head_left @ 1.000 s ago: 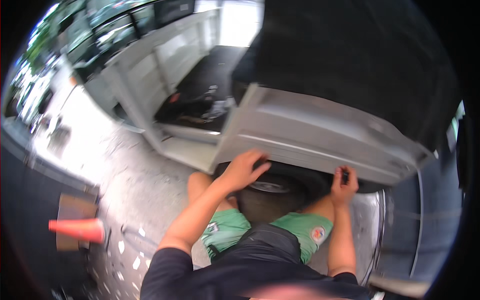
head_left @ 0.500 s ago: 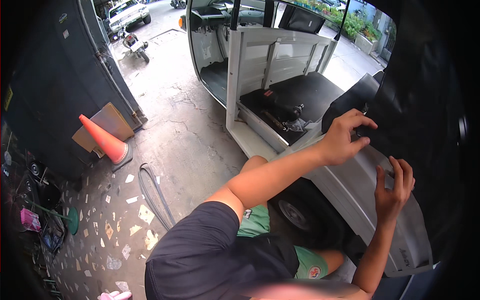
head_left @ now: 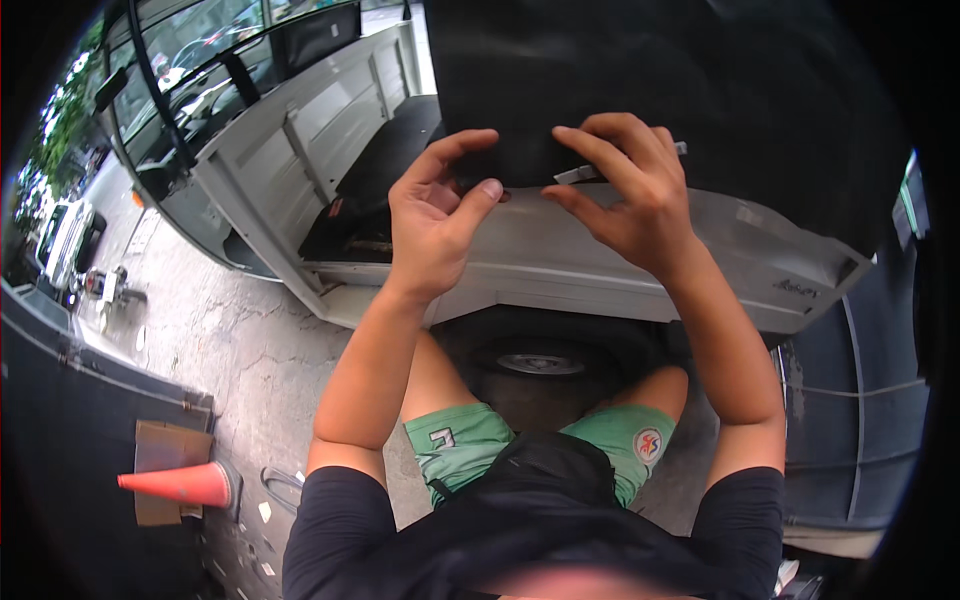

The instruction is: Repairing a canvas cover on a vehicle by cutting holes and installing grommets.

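Note:
My left hand (head_left: 435,215) is raised at the lower edge of a black sheet cover (head_left: 650,60), thumb and index finger curved apart; I cannot make out anything held in it. Just to its right, my right hand (head_left: 630,195) has its fingers arched and apart over a thin silver strip (head_left: 569,175), partly hidden behind them; whether they touch it is unclear. Below both is the white side panel (head_left: 742,258) of a small open-sided vehicle, with a wheel (head_left: 535,363) between my bent legs. Left of the cover, dark, indistinct items (head_left: 335,225) lie in the bed.
An orange cone (head_left: 175,483) and cardboard (head_left: 160,440) are by a dark gate (head_left: 55,400) at lower left. A looped cable (head_left: 280,478) lies beside the cone. A parked motorcycle (head_left: 105,288) and white car (head_left: 62,240) are outside. Grey panels (head_left: 830,420) stand at right.
Over the last second both hands rose from the panel's lower part to the cover's edge. The view swung toward the street, then back to facing the vehicle's side.

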The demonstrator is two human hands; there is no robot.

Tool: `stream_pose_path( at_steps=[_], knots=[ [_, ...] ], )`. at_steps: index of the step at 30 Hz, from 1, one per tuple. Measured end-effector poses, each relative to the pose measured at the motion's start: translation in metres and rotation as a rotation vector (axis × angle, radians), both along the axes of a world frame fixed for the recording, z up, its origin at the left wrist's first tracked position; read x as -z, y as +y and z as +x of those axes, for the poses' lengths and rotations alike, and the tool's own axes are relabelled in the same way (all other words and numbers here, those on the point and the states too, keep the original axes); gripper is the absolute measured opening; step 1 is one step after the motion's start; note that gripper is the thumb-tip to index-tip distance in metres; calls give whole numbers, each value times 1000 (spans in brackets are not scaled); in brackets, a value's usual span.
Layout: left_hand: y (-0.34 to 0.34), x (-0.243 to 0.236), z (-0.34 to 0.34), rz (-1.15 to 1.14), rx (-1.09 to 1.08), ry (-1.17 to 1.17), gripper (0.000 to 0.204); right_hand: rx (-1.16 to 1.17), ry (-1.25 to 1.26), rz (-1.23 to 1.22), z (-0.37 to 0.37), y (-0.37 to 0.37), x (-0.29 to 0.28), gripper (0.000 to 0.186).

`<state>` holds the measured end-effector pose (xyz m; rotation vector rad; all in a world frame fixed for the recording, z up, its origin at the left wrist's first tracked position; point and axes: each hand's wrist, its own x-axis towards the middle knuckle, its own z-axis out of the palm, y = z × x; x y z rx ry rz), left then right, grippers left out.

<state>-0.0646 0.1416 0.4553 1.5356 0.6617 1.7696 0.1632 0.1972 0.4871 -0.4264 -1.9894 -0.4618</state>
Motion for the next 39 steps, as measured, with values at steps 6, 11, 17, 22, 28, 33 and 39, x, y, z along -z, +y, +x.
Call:
stream_pose_path(
  at_steps=[6, 11, 17, 22, 28, 33, 39],
  knots=[
    [18, -16, 17, -54, -13, 183, 51, 46, -19, -130, 13, 3, 3, 52],
    [23, -21, -1, 5, -103, 341, 53, -26, -5, -130, 2, 6, -3, 49],
    [24, -32, -8, 18, -70, 340, 48, 16, -76, 53, -10, 16, -10, 44],
    [29, -30, -7, 154, -308, 528, 41, 14, -108, -34, -10, 21, -22, 39],
    [35, -31, -5, 529, -833, 859, 33, -9, -138, -199, -9, 24, -37, 30],
    [53, -43, -18, 741, -811, 943, 29, -53, -202, -314, -7, 29, -48, 21],
    [58, -49, -22, 545, -524, 873, 29, -171, -218, -508, -3, 31, -62, 25]
  ],
)
